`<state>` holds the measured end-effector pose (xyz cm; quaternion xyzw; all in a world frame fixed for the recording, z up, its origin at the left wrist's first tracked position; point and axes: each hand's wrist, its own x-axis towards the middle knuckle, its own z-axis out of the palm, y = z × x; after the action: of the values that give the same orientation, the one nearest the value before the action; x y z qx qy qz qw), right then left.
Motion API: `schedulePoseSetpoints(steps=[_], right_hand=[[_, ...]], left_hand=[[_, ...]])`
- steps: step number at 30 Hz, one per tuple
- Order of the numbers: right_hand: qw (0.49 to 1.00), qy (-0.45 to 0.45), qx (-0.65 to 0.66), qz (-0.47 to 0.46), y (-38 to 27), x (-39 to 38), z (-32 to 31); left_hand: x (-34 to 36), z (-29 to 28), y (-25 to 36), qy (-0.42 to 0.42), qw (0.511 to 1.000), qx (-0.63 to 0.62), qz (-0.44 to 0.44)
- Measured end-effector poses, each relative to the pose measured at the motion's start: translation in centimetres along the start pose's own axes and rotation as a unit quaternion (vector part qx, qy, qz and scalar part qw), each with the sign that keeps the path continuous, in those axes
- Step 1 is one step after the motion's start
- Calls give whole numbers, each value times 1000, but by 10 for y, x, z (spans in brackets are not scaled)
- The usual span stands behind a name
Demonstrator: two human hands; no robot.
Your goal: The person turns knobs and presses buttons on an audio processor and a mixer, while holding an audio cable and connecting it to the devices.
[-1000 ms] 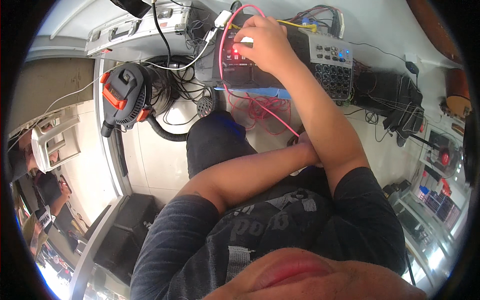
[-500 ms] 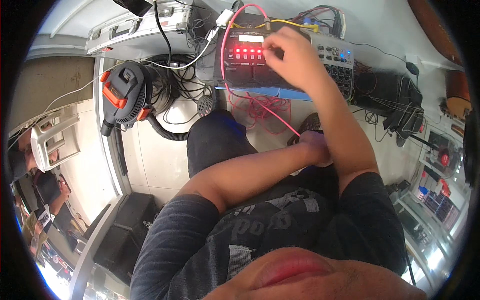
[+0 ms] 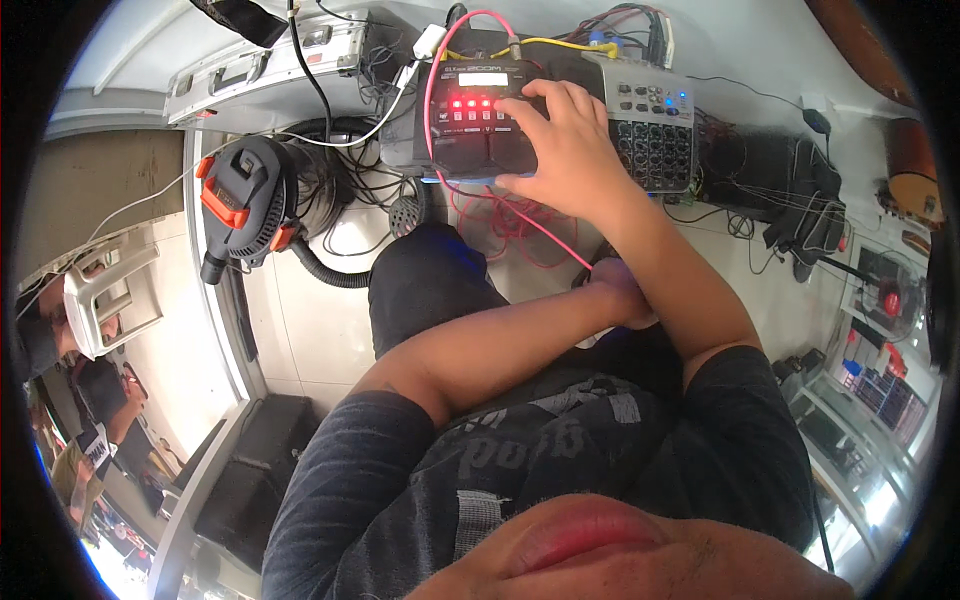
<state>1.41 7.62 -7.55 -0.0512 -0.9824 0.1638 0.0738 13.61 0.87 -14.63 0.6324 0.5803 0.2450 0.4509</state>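
My right hand (image 3: 572, 145) is over the right side of a black multi-effects pedal (image 3: 462, 150) with a lit white display and a row of red lights. Its fingers are spread, and one fingertip is at the right end of the lit row; I cannot tell whether it presses. The thumb extends past the pedal's near edge. A pink cable (image 3: 545, 232) loops from the pedal down to my left hand (image 3: 622, 285), which rests low by my lap. My right forearm partly covers that hand, and its fingers are hidden.
Right of the pedal sits a grey audio mixer (image 3: 655, 130) with many knobs. A silver hard case (image 3: 265, 75) stands at the back left, near a black and orange vacuum cleaner (image 3: 250, 195) with a hose. Coiled pink cable (image 3: 505, 225) lies on the floor.
My right hand has gone from bent fingers near the pedal's right edge to spread fingers lower over it. The left hand stays by my lap. The view has shifted slightly.
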Motion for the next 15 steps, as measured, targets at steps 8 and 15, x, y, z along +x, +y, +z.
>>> schedulePoseSetpoints(steps=[8, 15], right_hand=[[1000, 0, -9, 13, 1, -1, 1], [1000, 3, -8, 8, 6, -3, -1]], left_hand=[[-2, -8, 2, -30, 999, -24, -16], [1, -5, 4, -45, 999, -15, -12]])
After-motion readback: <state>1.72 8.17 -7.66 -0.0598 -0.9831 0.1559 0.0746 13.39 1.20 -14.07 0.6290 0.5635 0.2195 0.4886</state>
